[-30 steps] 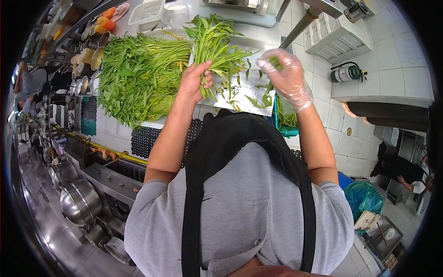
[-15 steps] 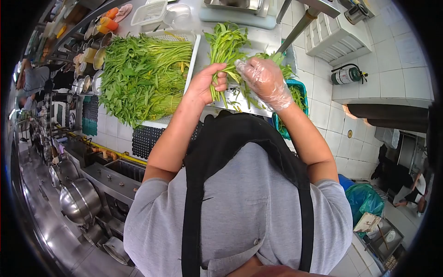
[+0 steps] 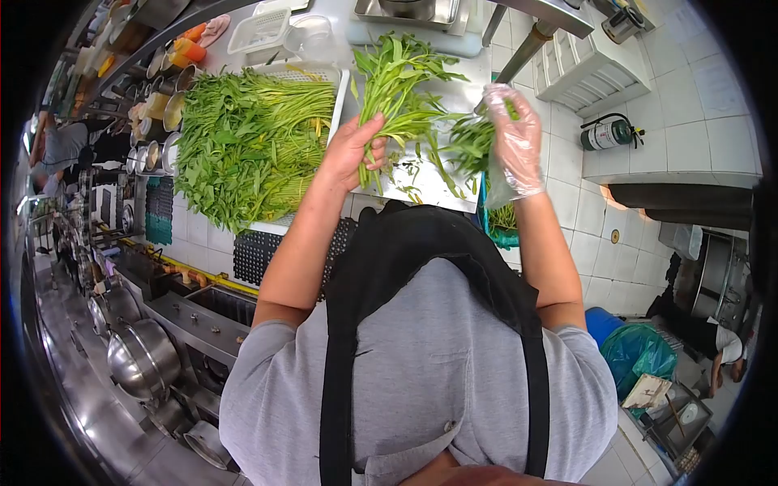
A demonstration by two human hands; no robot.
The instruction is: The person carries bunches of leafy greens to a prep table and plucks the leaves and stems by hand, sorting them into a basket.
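On my feed the left hand (image 3: 359, 151) is bare, its fingers curled and pressed round the stems of a bunch of leafy greens (image 3: 397, 89), which fans out upward over the metal counter (image 3: 474, 71). The right hand (image 3: 517, 146) wears a clear plastic glove; its fingers are bent, and I see a bit of green among them, but I cannot tell whether they pinch it. Just beside the glove I see a clump of leafy stems (image 3: 472, 144), and loose leaves (image 3: 415, 168) lie scattered on the metal between the hands.

To the left of the bunch, a white perforated basket (image 3: 344, 91) is heaped with more greens (image 3: 251, 146), the leaves spilling past its near left edge. Below the gloved hand I make out a teal container (image 3: 504, 240) with green stems inside. Farther out are a small white basket (image 3: 258, 32), a clear bowl (image 3: 308, 36) and an orange bottle (image 3: 190, 50); a steel tray (image 3: 454, 11) at the top holds a round metal vessel (image 3: 409, 8). On the right, the fire extinguisher (image 3: 624, 128) carries a pale label, its print too small for me to read.
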